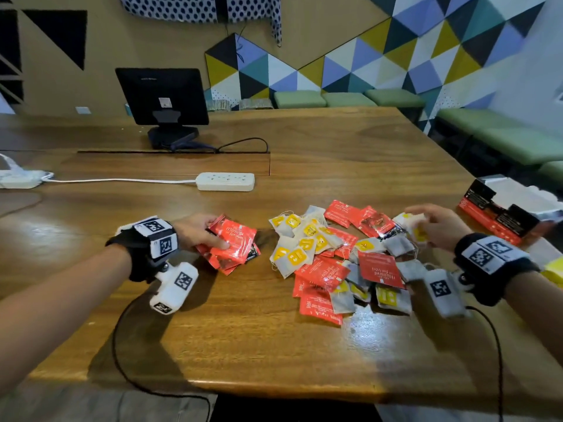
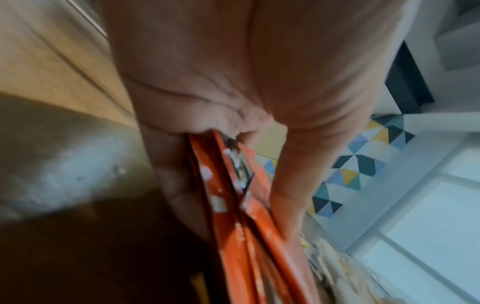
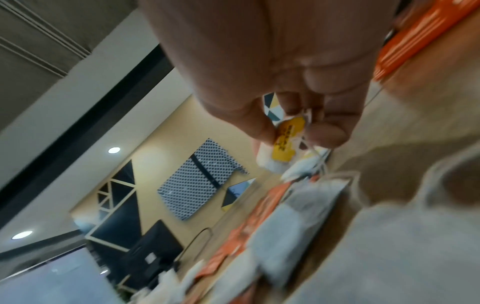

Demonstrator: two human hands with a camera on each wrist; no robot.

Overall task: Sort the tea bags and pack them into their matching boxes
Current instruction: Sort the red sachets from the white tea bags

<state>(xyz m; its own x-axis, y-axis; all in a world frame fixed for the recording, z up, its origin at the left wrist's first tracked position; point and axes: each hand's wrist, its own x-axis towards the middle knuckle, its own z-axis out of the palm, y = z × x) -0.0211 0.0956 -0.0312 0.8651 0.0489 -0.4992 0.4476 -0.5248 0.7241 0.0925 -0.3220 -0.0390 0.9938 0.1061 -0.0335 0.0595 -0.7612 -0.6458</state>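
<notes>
The left hand is gripping a stack of red foil tea sachets on the wooden table, while the right hand is pinching a white yellow-tagged tea bag above the mixed pile, near the red cardboard box.

Left hand gripping a stack of red tea sachets, wooden table beneath

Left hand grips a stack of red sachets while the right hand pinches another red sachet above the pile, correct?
Not quite. The left hand does grip the stack of red sachets, but the right hand pinches a white tea bag with a yellow tag, not a red sachet; the right wrist view shows it.
</notes>
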